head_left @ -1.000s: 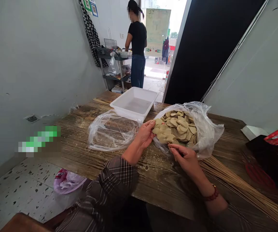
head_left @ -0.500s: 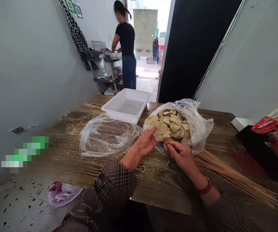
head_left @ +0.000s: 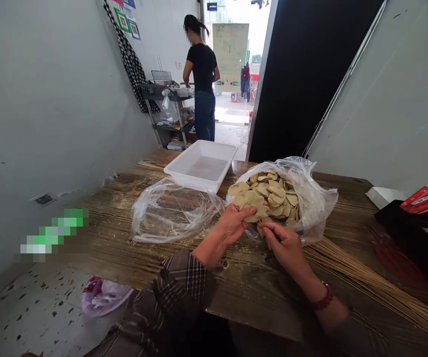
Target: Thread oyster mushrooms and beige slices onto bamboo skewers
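Several flat, round beige slices [head_left: 249, 199], overlapping like petals, are gripped in my left hand [head_left: 232, 224], thumb on top. My right hand [head_left: 281, 240] pinches a thin wooden skewer [head_left: 260, 222] at the lower edge of these slices; how far it runs through them is hidden. Just behind both hands, an open clear plastic bag [head_left: 320, 198] holds a heap of the same loose slices [head_left: 277, 193]. A bundle of bare bamboo skewers [head_left: 370, 280] fans out on the table to the right of my right hand.
A white plastic tub [head_left: 202, 171] stands at the wooden table's far side, with a crumpled clear bag [head_left: 177, 210] in front. A black holder [head_left: 400, 223] with red-wrapped sticks [head_left: 427, 196] is at right. Beyond, a person [head_left: 202, 74] stands by a shelf cart [head_left: 165, 94].
The view has shifted, so the scene sits slightly further right and lower. My left thumb lies further across the slices. The person's far arm now shows bent beside the body.
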{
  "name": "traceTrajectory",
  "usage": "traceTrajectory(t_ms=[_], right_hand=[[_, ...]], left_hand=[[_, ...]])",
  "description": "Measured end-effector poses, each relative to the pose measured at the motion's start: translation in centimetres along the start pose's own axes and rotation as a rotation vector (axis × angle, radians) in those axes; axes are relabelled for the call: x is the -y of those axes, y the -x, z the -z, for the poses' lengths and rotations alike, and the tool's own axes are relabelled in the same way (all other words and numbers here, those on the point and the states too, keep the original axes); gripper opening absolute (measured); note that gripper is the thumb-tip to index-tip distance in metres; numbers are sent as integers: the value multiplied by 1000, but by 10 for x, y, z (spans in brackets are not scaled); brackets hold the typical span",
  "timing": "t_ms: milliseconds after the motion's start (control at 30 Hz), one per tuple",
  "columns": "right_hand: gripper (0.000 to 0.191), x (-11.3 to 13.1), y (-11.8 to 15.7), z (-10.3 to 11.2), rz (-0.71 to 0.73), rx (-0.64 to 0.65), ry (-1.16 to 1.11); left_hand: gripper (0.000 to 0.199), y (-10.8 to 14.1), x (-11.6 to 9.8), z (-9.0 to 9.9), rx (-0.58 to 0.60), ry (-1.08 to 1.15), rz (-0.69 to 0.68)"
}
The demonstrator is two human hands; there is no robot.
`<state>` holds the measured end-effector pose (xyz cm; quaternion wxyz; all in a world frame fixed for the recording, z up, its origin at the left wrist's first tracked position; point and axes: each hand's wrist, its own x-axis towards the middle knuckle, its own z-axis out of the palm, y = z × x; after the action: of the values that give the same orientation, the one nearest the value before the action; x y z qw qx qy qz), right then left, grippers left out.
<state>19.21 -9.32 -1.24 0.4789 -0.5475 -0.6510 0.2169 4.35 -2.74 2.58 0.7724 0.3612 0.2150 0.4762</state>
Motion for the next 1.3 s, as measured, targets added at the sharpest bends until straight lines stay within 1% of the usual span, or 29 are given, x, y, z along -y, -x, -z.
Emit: traceTrajectory(t_ms=[267, 467, 533, 600, 700, 833, 900, 933, 1000, 1067, 1100, 1167, 1200, 1233, 1267, 1300], right_hand=[[34, 6, 1, 1, -16, 11, 2], [33, 2, 1, 2, -12, -2, -17], [33, 2, 0, 3, -10, -8, -18], [33, 3, 0, 3, 0, -2, -4], [33, 2, 0, 3, 16, 31, 33], [35, -2, 1, 4, 28, 74, 72], [35, -3, 2, 6, 44, 52, 99], [34, -2, 2, 8, 53, 21, 110], [34, 0, 3, 13, 61, -49, 130], [33, 1, 4, 16, 71, -122, 142], [32, 2, 4, 17, 79, -150, 143], [31, -1, 3, 18, 104, -180, 133], [30, -3, 2, 18, 116, -186, 125], [29, -5, 1, 17, 125, -185, 119], [29, -7, 1, 16, 129, -185, 117], [28, -10, 1, 15, 132, -192, 114]], left_hand=[[37, -2, -5, 1, -35, -19, -16], [42, -4, -5, 8, 45, 0, 54], [41, -7, -7, 11, 20, 46, 22], [37, -9, -12, 13, -40, 75, -36], [31, -11, -19, 16, -112, 54, -85], [28, -14, -20, 18, -87, 13, -73], [31, -14, -17, 19, -101, -28, -79], [33, -12, -16, 19, -122, -66, -94], [39, -5, -17, 21, -173, -215, -164], [44, 7, -24, 29, -179, -498, -275], [46, 15, -30, 35, -145, -692, -337], [47, 33, -45, 55, -29, -1130, -448], [49, 41, -54, 67, 69, -1347, -460], [51, 50, -62, 82, 148, -1536, -424], [56, 58, -69, 97, 202, -1700, -332], [60, 65, -76, 113, 198, -1846, -212]])
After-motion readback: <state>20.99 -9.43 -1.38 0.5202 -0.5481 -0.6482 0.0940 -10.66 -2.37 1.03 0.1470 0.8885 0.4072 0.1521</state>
